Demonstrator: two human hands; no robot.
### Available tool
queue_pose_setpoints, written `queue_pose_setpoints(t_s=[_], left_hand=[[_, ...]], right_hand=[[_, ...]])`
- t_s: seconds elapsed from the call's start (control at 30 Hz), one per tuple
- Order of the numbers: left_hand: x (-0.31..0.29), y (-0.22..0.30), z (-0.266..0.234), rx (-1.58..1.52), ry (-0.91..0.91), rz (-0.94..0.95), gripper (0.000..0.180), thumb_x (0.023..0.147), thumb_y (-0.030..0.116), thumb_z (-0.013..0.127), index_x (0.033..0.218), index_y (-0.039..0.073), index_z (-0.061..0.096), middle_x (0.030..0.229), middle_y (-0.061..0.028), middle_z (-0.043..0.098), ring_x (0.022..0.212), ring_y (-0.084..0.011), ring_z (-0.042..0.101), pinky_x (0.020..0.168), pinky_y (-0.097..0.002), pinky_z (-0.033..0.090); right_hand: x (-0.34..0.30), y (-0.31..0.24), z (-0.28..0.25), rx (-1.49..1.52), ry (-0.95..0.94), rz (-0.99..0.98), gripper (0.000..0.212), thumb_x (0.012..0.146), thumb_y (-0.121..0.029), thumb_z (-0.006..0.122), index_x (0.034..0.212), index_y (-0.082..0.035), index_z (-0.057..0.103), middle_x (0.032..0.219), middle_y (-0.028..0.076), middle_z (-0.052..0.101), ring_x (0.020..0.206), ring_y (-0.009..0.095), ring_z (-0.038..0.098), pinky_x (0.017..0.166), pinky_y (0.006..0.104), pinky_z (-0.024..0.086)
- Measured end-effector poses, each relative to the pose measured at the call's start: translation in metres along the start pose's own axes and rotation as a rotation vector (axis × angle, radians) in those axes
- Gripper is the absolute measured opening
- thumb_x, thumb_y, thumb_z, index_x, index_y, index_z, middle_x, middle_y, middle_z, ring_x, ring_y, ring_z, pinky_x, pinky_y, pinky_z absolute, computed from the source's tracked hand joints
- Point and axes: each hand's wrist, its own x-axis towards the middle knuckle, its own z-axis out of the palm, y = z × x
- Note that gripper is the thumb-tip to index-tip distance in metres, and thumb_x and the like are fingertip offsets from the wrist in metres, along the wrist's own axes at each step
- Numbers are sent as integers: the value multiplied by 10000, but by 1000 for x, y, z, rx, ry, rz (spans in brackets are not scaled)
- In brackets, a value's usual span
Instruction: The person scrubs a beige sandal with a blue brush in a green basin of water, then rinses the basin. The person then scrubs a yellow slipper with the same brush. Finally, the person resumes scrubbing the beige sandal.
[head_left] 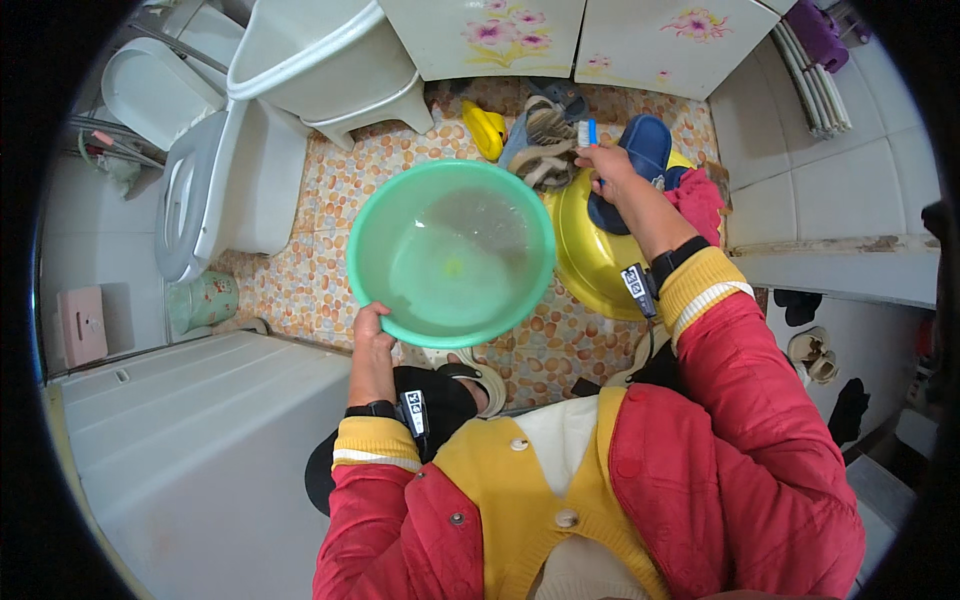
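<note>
My left hand (pixel 374 328) grips the near-left rim of a round green basin (pixel 362 235), its fingers closed over the edge. A little murky, shiny water shows inside the basin. In my right hand (pixel 612 172) is a small brush (pixel 587 133) with a blue and white head. That hand is above the far side of a yellow basin (pixel 580 265), partly hidden by my forearm. Dark blue slippers (pixel 646 147) lie on the yellow basin, with a pink cloth (pixel 697 205) beside them. Grey-brown sandals (pixel 547 160) are just left of the brush.
A yellow shoe-like item (pixel 484 130) lies on the pebble-patterned floor (pixel 335 190). At the far left are a toilet (pixel 260 185) and a white tub on a stool (pixel 375 85). Flowered white cabinet doors (pixel 500 45) close off the far side. A white bathtub-like ledge (pixel 210 430) runs along the near left.
</note>
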Motion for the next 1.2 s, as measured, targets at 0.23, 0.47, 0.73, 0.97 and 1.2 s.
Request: queue_pose_setpoints(t_s=[0.23, 0.47, 0.73, 0.97, 1.2], left_hand=[[-38, 20, -8, -28, -45, 113, 587, 623, -45, 488, 1207, -1, 533, 1107, -161, 602, 1029, -379, 598, 950, -525, 521], [-119, 85, 8, -137, -19, 271, 647, 615, -33, 491, 1259, 9, 523, 1204, -175, 593, 1115, -404, 579, 1011, -581, 469], [-197, 128, 61, -389, -50, 548, 668, 661, -36, 496, 1328, 2, 494, 1317, -187, 557, 1221, -398, 540, 1065, -578, 434], [-245, 208, 96, -525, -31, 657, 541, 745, 40, 521, 1285, 18, 541, 1274, -177, 594, 1156, -357, 599, 1017, -526, 485], [-256, 332, 128, -330, -15, 885, 433, 772, 55, 565, 1200, -4, 568, 1187, -166, 632, 1065, -349, 640, 938, -506, 529]], right_hand=[[-58, -44, -64, -117, -195, -223, 231, 896, -205, 668, 1085, -102, 583, 837, 23, 642, 455, 65, 347, 385, 246, 285], [-136, -103, -113, -444, -363, -444, 322, 879, -197, 658, 1178, -86, 617, 793, 34, 624, 438, 50, 359, 381, 243, 269], [-204, -141, -116, -382, -462, -598, 463, 884, -175, 654, 1331, -106, 555, 832, 25, 638, 479, 42, 395, 412, 227, 277], [-251, -175, -121, -333, -492, -1051, 495, 851, -83, 690, 1319, -28, 537, 920, 10, 607, 779, 79, 554, 691, 245, 472], [-271, -269, -130, -665, 116, -1767, 455, 859, -140, 682, 1294, -68, 564, 892, 83, 649, 786, 139, 601, 743, 297, 497]])
